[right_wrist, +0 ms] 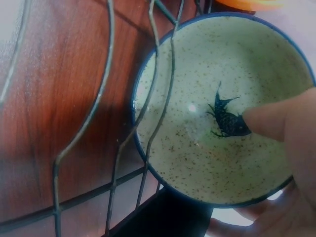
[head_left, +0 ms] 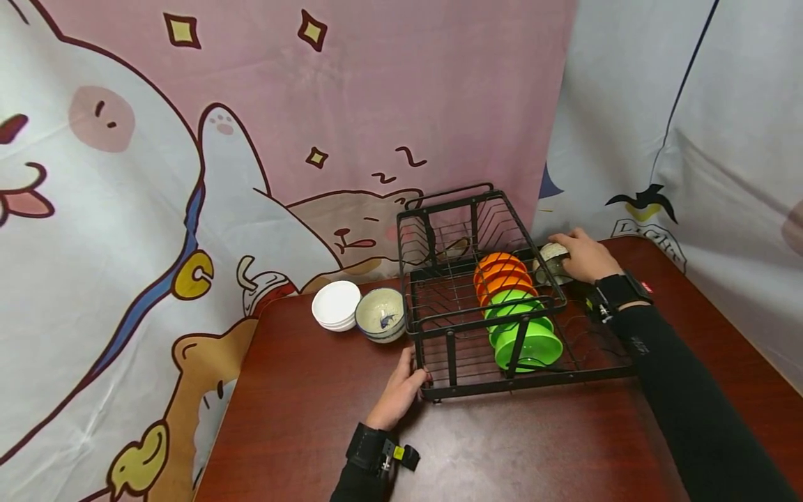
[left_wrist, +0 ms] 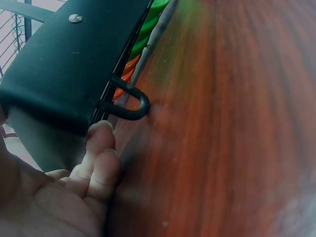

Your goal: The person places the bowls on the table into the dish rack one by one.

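Printed cloth [head_left: 376,90] in pink and white, bearing cartoon animals, hangs behind a glossy reddish-brown wood-grain table [head_left: 295,425]. Between the two hands stands a black metal dish rack [head_left: 477,389], its flat bars joined by thin bent wires. Inside it, nearer the right hand, smooth round orange bowls [head_left: 492,268] and bright green bowls [head_left: 533,345] nest on their sides in one row, the green ones closer to the person. Beyond the left hand and a little to its left sit stacked plain white bowls [head_left: 336,303]; just beside them, nearer that hand, are cream speckled bowls [head_left: 379,310] with blue rims.

The right hand [head_left: 588,256] pinches a single speckled, blue-rimmed bowl [head_left: 551,268] at the rack's far right side, thumb inside, fingers outside. The left hand [head_left: 396,396] curls its fingers and thumb about the rack's near left corner.

Only the right wrist view shows a dark blue fish [right_wrist: 229,118] painted inside the held bowl, by the thumb tip, and rack wires crossing before the rim. The left wrist view alone reveals a silver rivet [left_wrist: 75,18] and a black U-shaped loop [left_wrist: 144,102] just beyond the left fingertips.
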`<state>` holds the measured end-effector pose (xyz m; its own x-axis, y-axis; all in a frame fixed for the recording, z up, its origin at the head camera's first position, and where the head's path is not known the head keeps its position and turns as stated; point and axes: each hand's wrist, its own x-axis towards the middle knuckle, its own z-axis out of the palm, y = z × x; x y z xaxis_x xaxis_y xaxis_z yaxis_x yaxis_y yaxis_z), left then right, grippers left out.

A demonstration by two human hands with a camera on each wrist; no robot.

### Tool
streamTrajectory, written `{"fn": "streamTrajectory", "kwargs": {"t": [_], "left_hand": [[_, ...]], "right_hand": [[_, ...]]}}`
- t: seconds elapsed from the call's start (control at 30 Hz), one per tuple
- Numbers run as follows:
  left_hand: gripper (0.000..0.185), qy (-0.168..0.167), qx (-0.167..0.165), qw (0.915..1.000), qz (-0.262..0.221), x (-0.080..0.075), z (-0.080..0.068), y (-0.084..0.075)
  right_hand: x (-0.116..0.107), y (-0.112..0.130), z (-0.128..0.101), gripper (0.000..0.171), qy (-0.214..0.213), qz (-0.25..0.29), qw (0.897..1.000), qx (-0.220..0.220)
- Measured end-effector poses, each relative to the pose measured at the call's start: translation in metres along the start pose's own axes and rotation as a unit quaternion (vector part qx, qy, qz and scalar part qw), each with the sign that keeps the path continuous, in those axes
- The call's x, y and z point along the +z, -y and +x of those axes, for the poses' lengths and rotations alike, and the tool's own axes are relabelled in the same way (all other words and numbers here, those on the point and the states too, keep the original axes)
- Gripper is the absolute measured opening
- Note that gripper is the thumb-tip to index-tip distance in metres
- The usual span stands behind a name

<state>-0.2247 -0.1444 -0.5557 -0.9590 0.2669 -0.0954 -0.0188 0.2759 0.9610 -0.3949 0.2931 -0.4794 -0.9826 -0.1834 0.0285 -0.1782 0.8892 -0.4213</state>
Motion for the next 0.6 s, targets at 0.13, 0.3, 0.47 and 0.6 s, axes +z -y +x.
{"fn": "streamTrajectory", "kwargs": {"t": [0.13, 0.3, 0.47, 0.6], "left_hand": [[0.052, 0.008, -0.006, 0.9999, 0.014, -0.002, 0.0, -0.001], [0.064, 0.031, -0.022, 0.9984, 0.041, -0.011, 0.001, -0.002], [0.059, -0.003, -0.004, 0.9959, 0.091, -0.025, 0.003, -0.009], [0.053, -0.1, 0.007, 0.9881, 0.116, -0.051, 0.001, -0.013]], "right_hand": [[-0.002, -0.003, -0.006, 0.06, 0.001, 0.004, 1.0, -0.015], [-0.008, -0.002, -0.015, 0.061, 0.001, 0.002, 1.0, -0.029], [-0.016, 0.004, -0.024, 0.061, -0.006, 0.004, 0.999, -0.039], [-0.02, 0.013, -0.036, 0.062, -0.012, 0.015, 0.999, -0.05]]}}
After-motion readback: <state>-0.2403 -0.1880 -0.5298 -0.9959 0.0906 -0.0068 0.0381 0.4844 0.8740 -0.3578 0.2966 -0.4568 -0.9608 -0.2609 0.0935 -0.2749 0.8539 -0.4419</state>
